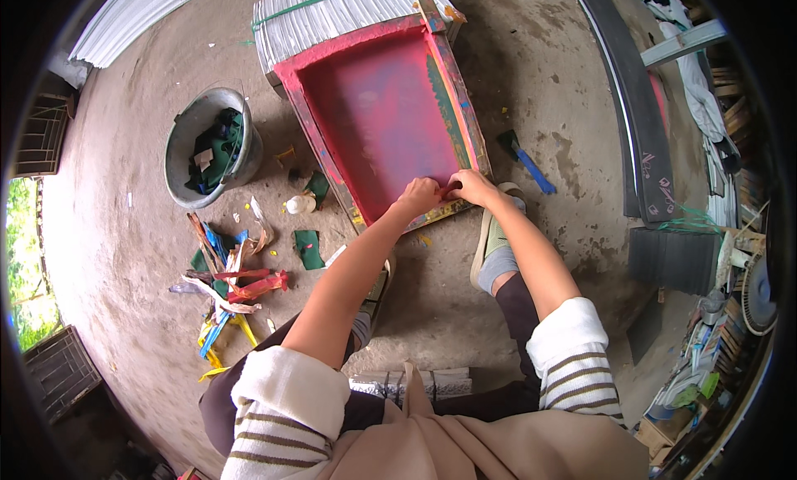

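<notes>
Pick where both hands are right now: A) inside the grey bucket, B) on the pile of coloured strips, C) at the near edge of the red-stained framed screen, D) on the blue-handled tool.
C: the left hand and right hand sit side by side at the near edge of the framed screen, apart from the bucket, the blue-handled tool and the strips.

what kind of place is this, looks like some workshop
Probably an informal screen-printing workshop on a bare concrete floor. Both hands, left and right, rest on a red-stained wooden-framed printing screen lying on a strapped bundle of white sheets; a grey metal bucket of rags stands nearby.
</notes>
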`<state>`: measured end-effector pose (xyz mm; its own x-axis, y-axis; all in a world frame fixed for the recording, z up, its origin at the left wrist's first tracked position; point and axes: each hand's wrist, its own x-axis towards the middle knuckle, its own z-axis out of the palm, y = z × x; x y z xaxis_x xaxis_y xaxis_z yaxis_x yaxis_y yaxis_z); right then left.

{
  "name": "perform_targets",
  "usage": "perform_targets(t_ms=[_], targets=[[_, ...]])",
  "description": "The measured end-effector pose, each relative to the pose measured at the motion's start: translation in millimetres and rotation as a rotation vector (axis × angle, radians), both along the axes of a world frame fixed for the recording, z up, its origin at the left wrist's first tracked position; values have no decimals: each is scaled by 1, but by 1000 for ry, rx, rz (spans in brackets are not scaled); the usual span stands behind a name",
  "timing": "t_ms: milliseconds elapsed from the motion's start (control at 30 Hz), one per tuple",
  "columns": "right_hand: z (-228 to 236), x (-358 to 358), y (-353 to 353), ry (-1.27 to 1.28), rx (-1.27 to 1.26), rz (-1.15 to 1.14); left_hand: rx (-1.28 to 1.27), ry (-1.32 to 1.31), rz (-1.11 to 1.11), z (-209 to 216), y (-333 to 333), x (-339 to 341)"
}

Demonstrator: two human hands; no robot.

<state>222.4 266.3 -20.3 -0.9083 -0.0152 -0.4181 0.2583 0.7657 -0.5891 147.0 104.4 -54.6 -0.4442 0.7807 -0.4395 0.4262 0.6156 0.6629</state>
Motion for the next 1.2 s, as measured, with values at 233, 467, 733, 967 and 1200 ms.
perform_targets(t_ms=[233,467,733,967,1200], targets=[[-6,16,-7,219,256,121,217,38,-21,33,3,2],[-6,19,-14,419,569,383,112,190,-127,14,0,0],[-6,25,-17,516,456,157,415,426,195,10,-13,33],[33,0,4,136,70,-16,234,555,-58,19,3,31],[47,13,22,365,256,101,286,935,-432,17,38,7]])
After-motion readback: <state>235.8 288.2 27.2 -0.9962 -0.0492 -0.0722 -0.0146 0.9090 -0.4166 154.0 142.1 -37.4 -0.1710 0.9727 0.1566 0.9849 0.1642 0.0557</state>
